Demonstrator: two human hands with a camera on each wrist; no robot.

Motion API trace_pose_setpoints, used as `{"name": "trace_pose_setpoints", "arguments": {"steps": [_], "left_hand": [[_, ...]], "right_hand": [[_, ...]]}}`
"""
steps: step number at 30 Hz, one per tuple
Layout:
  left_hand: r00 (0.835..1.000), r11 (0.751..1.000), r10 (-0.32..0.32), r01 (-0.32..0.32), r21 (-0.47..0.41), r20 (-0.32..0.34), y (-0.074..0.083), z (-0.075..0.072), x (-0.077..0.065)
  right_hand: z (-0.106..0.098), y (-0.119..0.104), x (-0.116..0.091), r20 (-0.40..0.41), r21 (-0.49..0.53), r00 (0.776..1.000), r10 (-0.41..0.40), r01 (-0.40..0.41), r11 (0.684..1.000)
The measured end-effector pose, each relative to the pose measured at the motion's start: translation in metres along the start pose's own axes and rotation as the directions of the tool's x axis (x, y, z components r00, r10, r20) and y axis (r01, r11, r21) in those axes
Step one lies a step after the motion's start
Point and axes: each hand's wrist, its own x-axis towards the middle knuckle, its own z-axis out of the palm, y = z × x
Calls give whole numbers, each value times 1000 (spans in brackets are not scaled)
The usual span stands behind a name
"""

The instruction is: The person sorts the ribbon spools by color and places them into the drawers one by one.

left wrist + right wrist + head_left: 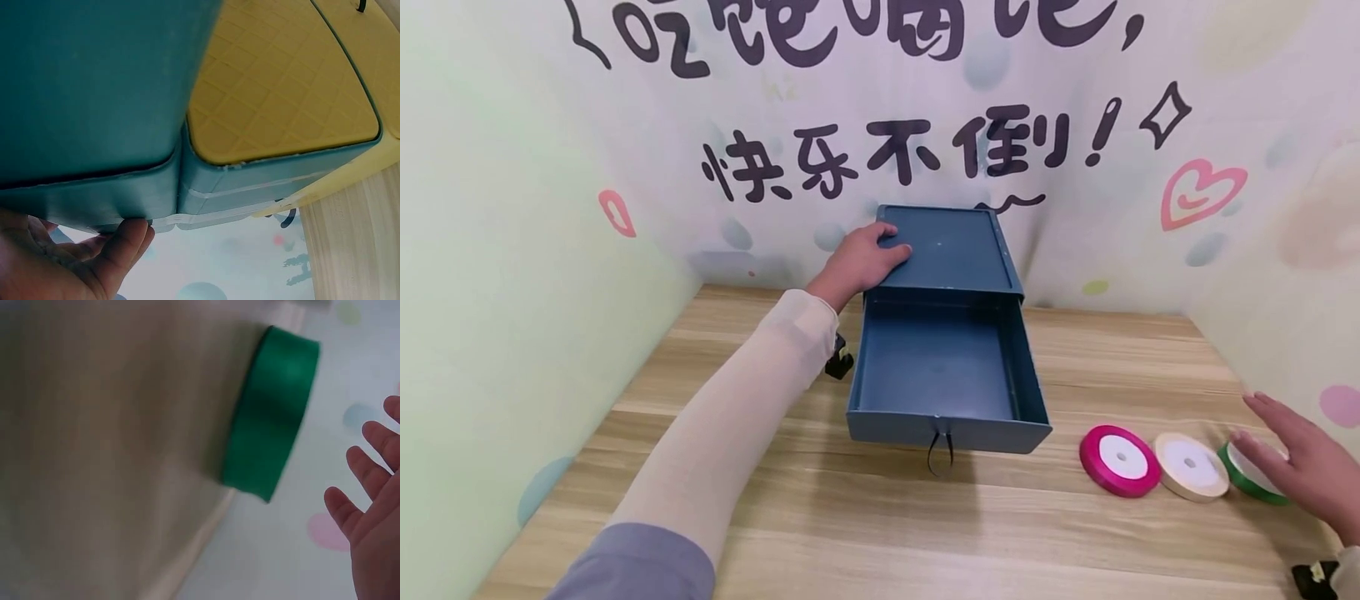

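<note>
A blue drawer cabinet [955, 250] stands near the back wall, its top drawer [934, 367] pulled out and empty, with a black loop on its front. My left hand [861, 262] rests on the cabinet's left top edge, thumb and fingers lying over the top. In the left wrist view those fingers touch the teal edge, beside a yellow crosshatched panel [281, 87]. My right hand [1311, 467] hovers beside a green ribbon spool [1251, 479], fingers spread and holding nothing. The right wrist view shows the green ribbon [272, 415] apart from the fingers.
A magenta ribbon spool [1093, 467] and a cream ribbon spool [1195, 492] lie flat right of the cabinet, in line with the green one. The wooden table [880, 533] is bounded by patterned walls at back, left and right.
</note>
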Motion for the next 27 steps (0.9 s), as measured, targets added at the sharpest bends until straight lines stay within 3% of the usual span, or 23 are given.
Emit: {"name": "trace_pose_setpoints", "arguments": {"steps": [4,9,19,27], "left_hand": [[1000,1000,7,-7,-1,-6,0,-1,1],[1000,1000,14,-14,12,-9,-1,-1,2],[999,999,33,-33,22,-26,0,1,2],[999,999,34,-33,30,-30,-3,2,3]], "right_hand": [[3,8,-4,42,2,998,51,-51,999],[3,13,-7,157,-32,980,125,-121,992],[3,25,-13,237,-32,963,127,-123,992],[2,29,-11,343,-59,916,208,-200,978]]}}
